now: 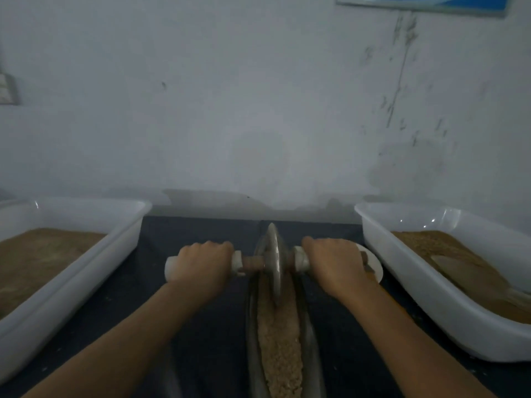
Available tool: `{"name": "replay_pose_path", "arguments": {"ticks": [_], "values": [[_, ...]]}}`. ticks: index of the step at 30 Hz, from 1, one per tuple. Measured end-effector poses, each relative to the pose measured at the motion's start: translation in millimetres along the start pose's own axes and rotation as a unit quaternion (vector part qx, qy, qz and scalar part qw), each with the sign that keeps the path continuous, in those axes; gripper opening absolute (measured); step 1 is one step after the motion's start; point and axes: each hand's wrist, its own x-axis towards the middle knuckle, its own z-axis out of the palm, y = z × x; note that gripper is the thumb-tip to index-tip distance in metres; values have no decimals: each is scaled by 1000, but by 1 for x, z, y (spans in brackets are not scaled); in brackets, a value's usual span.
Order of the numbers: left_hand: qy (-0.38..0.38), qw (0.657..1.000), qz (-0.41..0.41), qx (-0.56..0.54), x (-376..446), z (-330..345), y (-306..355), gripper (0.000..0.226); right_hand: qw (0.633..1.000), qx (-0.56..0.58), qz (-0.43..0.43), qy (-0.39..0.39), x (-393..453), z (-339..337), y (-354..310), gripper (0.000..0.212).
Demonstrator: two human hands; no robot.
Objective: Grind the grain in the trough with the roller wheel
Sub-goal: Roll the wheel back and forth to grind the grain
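Note:
A narrow dark metal trough [311, 334] runs away from me down the middle of the dark table, filled with coarse tan grain [280, 340]. A thin metal roller wheel [274, 262] stands on edge in the trough toward its far end, with an axle through its centre. My left hand [201, 265] grips the white left handle of the axle. My right hand [334, 264] grips the right handle. Both arms are stretched forward.
A white plastic tub [126, 239] of brown ground material stands at the left. Another white tub [402, 268] at the right holds brown grain and a scoop [465, 268]. A small white dish [375, 262] sits behind my right hand. A grey wall rises right behind the table.

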Motion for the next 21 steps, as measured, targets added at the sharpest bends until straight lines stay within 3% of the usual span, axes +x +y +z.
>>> {"name": "replay_pose_path", "arguments": {"ticks": [6,11,15,21], "values": [[-2,997,54,49,-15,-22,11,27,996,75,14,-42,-44,-3,0,12],[-56,994,92,1,-84,-43,1,33,992,75,-41,-91,-98,-41,-6,32],[-67,995,67,-9,-91,-37,-3,33,995,83,-55,17,-99,-38,-9,53],[-2,1000,-5,17,-22,-5,1,23,999,-14,-19,25,-22,-12,1,24]]}}
